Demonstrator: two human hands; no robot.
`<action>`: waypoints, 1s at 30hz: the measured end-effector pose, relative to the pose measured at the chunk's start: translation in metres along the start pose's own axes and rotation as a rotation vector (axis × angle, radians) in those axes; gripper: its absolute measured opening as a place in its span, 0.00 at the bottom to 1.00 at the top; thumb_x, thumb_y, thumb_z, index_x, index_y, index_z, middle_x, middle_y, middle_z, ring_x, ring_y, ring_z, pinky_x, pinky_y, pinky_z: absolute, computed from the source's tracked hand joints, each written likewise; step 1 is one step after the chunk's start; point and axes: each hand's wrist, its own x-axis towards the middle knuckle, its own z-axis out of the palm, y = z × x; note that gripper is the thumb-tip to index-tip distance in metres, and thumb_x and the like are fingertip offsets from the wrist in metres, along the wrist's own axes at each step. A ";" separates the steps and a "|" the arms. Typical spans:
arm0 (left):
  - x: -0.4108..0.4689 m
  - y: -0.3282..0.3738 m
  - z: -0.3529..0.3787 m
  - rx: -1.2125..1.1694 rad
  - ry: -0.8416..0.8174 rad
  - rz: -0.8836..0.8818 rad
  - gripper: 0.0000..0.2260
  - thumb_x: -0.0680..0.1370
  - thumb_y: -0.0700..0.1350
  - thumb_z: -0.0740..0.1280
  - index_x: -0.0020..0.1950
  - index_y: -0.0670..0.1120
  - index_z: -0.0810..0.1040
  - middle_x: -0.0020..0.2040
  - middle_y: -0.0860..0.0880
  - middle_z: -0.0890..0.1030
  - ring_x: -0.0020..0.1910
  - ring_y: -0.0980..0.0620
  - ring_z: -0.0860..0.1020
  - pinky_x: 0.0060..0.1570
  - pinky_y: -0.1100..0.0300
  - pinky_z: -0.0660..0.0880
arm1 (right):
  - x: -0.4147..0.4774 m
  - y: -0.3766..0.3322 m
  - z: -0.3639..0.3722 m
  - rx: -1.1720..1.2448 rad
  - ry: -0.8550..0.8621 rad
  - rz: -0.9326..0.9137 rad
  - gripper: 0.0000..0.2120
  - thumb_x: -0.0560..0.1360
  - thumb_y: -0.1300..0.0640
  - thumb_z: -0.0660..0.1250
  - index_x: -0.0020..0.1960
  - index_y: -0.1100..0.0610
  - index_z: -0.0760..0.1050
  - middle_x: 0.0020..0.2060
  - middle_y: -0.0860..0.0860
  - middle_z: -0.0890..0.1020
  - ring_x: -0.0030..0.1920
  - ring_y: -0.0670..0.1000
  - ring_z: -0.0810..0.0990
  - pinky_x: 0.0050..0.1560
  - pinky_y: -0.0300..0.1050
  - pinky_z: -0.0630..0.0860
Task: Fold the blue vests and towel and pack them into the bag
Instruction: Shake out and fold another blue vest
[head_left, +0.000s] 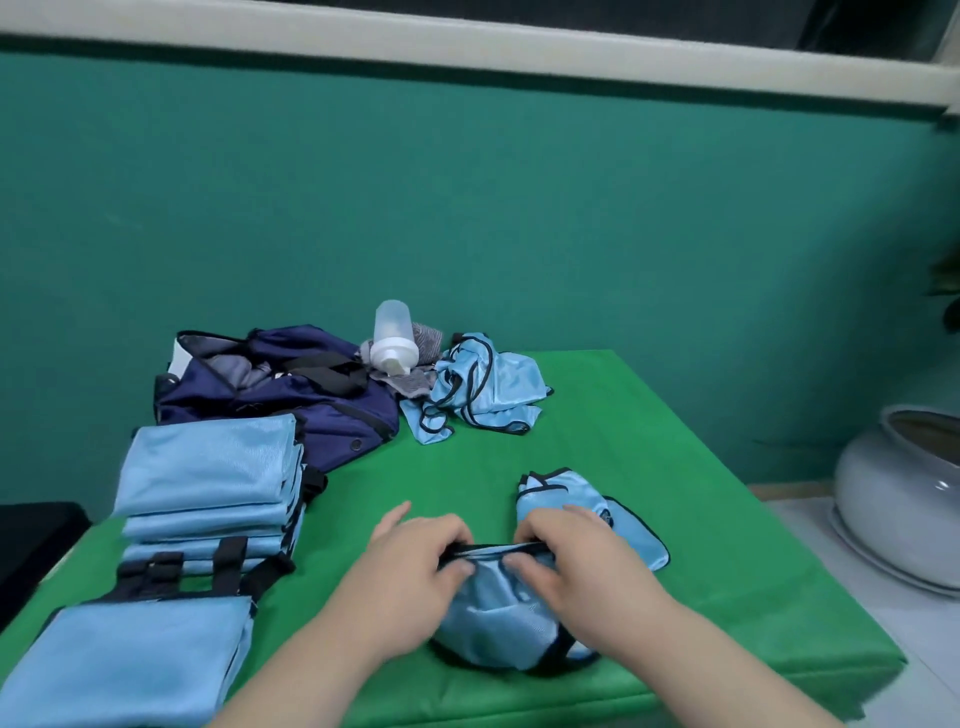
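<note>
A light blue vest with black trim lies bunched on the green table near the front edge. My left hand and my right hand both pinch its black-trimmed upper edge, fingers curled over the cloth. A stack of folded blue vests sits at the left, with another folded piece in front of it. Several unfolded vests lie in a heap at the back. The open navy bag stands at the back left. A grey towel shows beside the bag, partly hidden.
A white shaker bottle lies on the towel behind the bag. A grey ceramic pot stands off the table at the right. The green table cover ends close behind the bag and at the right edge. A teal wall rises behind.
</note>
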 end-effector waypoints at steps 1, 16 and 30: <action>-0.004 0.005 -0.011 0.014 0.004 -0.003 0.04 0.79 0.51 0.66 0.47 0.57 0.71 0.39 0.62 0.73 0.46 0.61 0.70 0.67 0.66 0.57 | -0.002 -0.005 -0.007 0.007 0.006 -0.016 0.08 0.78 0.43 0.65 0.48 0.46 0.73 0.38 0.39 0.73 0.45 0.43 0.71 0.52 0.36 0.65; -0.026 0.063 -0.165 0.172 0.143 -0.055 0.09 0.73 0.43 0.65 0.47 0.56 0.77 0.47 0.58 0.81 0.48 0.53 0.78 0.51 0.53 0.76 | -0.012 -0.063 -0.133 0.061 0.096 0.001 0.06 0.74 0.50 0.74 0.42 0.48 0.77 0.34 0.46 0.79 0.34 0.45 0.73 0.35 0.37 0.68; -0.022 0.088 -0.186 0.183 -0.019 -0.039 0.09 0.77 0.54 0.67 0.41 0.53 0.70 0.37 0.55 0.75 0.39 0.53 0.73 0.39 0.55 0.69 | -0.001 -0.064 -0.165 0.263 0.118 0.082 0.08 0.70 0.53 0.78 0.38 0.52 0.79 0.29 0.44 0.78 0.28 0.42 0.69 0.29 0.33 0.66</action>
